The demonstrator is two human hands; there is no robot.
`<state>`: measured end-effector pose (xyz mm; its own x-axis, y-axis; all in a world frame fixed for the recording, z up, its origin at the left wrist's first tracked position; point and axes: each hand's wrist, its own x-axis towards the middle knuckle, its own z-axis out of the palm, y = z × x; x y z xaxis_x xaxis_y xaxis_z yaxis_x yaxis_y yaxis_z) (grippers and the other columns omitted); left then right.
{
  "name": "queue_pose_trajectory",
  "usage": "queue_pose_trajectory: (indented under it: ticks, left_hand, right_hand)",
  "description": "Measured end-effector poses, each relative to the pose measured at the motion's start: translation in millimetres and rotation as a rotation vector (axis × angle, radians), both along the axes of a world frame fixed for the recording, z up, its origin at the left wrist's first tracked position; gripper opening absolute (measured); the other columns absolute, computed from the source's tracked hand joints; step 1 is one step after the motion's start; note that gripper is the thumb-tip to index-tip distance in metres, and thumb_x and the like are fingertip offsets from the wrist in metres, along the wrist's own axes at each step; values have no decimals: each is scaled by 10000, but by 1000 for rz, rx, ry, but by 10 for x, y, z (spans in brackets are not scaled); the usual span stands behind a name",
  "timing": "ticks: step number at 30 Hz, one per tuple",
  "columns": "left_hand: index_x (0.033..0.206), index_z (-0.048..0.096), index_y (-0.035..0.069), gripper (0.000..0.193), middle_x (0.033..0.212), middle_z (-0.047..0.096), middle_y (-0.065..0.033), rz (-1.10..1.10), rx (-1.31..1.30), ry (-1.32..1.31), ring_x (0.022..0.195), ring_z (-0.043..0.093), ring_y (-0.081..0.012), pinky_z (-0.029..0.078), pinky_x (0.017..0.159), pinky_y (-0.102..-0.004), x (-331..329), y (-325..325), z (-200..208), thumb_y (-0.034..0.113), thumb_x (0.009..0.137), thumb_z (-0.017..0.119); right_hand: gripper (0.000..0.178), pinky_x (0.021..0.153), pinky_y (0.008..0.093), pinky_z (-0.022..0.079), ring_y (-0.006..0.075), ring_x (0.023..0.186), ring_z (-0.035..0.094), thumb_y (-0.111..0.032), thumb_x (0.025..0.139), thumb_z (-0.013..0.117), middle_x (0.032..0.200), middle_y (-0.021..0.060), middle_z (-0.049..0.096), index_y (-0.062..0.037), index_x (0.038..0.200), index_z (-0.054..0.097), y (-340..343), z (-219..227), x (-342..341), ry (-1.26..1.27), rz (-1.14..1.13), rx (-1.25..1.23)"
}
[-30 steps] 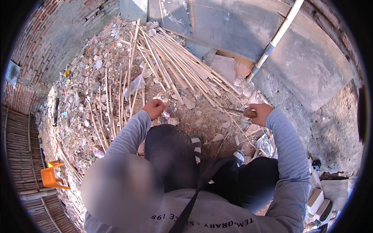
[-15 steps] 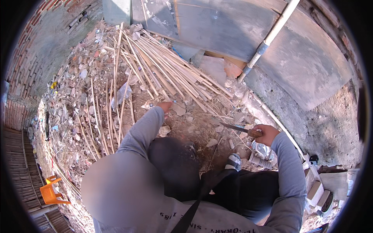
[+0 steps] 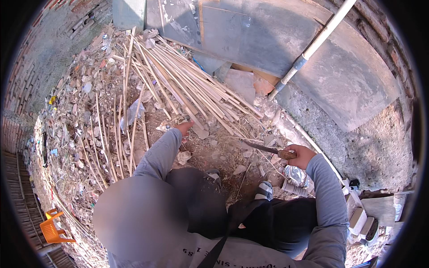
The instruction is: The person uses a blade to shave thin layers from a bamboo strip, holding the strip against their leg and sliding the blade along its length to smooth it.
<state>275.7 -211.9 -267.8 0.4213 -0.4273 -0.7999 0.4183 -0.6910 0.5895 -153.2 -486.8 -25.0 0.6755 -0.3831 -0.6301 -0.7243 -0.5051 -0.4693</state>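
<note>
My right hand is closed round the wooden handle of a knife. Its dark blade points left, above the littered ground. Farther left, my left hand reaches out at the near end of a pile of long pale wooden strips, with a finger stretched out. It appears to hold nothing; part of it is turned away from view. Whether that finger touches a strip I cannot tell. More thin strips lie apart on the rubble, left of my left forearm.
Rubble and scraps cover the ground at left. Large grey boards lean at the back, crossed by a white pole. A silvery crumpled wrapper lies below my right hand. An orange plastic chair stands at far left.
The whole view has shifted slightly, with the scene sliding left and down. Against the ground, the knife has moved a little left and farther away. My left hand stays by the strip ends.
</note>
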Motion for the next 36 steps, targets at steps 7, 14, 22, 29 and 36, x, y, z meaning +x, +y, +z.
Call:
queue_pose_trajectory:
  ticks: [7,14,22,29,36]
  left_hand:
    - [1390,505,200,563,1464,434,-58,63,-119,63,1213,525,-266,457,885,-478,130,48,-235,481,908,586]
    - [1464,392,195,635,1510,371,-82,263,-273,148,1235,503,-301,413,962,-574,140,-81,-199,455,915,577]
    - [1324,543,74,616,1219,625,-177,-350,297,-686,1041,640,-280,481,942,-390,121,129,-615,412,835,706]
    - [1268,598,109,557,1172,654,-121,-238,-92,-348,962,668,-250,520,810,-367,271,323,-977,450,836,686]
    - [1292,597,210,463,1362,546,15,-36,-205,125,1187,562,-245,482,840,-478,-69,-167,-260,441,892,630]
  right_hand:
    - [511,865,377,498,300,963,660,-256,698,703,1005,171,693,-131,1188,629,-7,-35,58,38,-9,-31]
    - [513,845,357,498,264,927,656,-237,707,718,987,152,693,-123,1198,621,12,-56,137,26,-29,12]
    - [494,819,351,505,246,888,661,-232,721,724,950,143,698,-123,1193,621,5,-49,172,37,-31,23]
    - [499,811,349,506,238,870,664,-199,710,731,930,140,703,-125,1192,624,-29,-71,315,30,-33,36]
    - [490,822,349,505,247,885,665,-188,712,721,944,143,702,-122,1189,628,-1,-109,164,17,-55,37]
